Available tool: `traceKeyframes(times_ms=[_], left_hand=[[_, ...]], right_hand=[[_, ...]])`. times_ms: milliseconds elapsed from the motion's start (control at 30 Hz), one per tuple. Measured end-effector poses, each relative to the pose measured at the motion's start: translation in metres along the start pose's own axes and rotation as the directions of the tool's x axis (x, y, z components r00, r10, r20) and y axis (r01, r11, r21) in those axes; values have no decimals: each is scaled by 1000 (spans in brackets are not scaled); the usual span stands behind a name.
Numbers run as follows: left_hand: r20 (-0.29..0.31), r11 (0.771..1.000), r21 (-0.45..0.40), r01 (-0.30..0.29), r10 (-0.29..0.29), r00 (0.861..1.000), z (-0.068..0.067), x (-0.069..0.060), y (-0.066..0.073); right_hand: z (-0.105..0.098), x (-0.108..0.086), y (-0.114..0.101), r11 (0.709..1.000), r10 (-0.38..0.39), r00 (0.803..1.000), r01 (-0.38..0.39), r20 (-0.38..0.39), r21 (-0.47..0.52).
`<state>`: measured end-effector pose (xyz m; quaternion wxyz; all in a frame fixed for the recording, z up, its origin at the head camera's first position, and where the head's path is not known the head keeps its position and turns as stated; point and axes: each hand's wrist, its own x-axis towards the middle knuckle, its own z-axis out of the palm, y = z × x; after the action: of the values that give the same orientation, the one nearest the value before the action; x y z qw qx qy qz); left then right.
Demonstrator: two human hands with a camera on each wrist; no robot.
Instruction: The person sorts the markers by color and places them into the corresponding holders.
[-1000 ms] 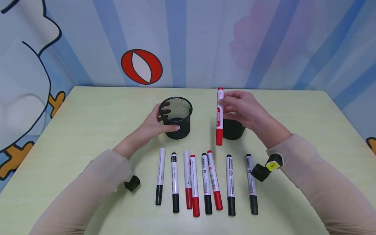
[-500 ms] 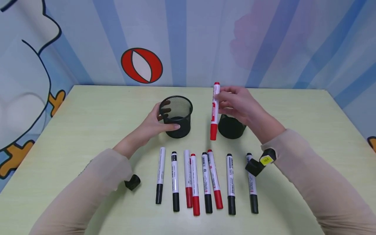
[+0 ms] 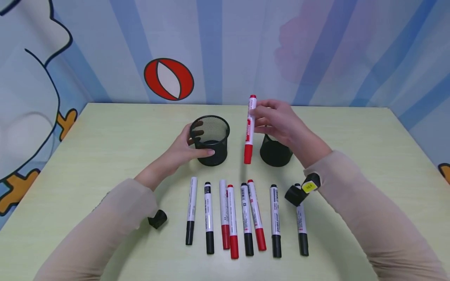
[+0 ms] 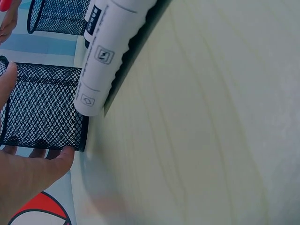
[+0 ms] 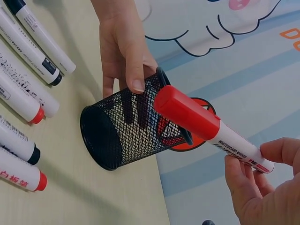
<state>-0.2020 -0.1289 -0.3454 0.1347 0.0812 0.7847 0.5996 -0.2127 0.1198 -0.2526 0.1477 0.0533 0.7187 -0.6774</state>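
Red marker uncupped, right hand pinching | left hand grips cup | eight others likely pending toward near edge of desk

The right hand hides part of the right cup; the left wrist view cuts off most of the held red marker.
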Motion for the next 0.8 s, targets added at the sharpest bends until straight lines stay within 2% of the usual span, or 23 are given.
traceKeyframes(times_ms=[800], left_hand=[[3, 999, 18, 26, -26, 1000, 0, 0, 1]], right_hand=[[23, 19, -13, 988, -3, 1000, 7, -25, 152]])
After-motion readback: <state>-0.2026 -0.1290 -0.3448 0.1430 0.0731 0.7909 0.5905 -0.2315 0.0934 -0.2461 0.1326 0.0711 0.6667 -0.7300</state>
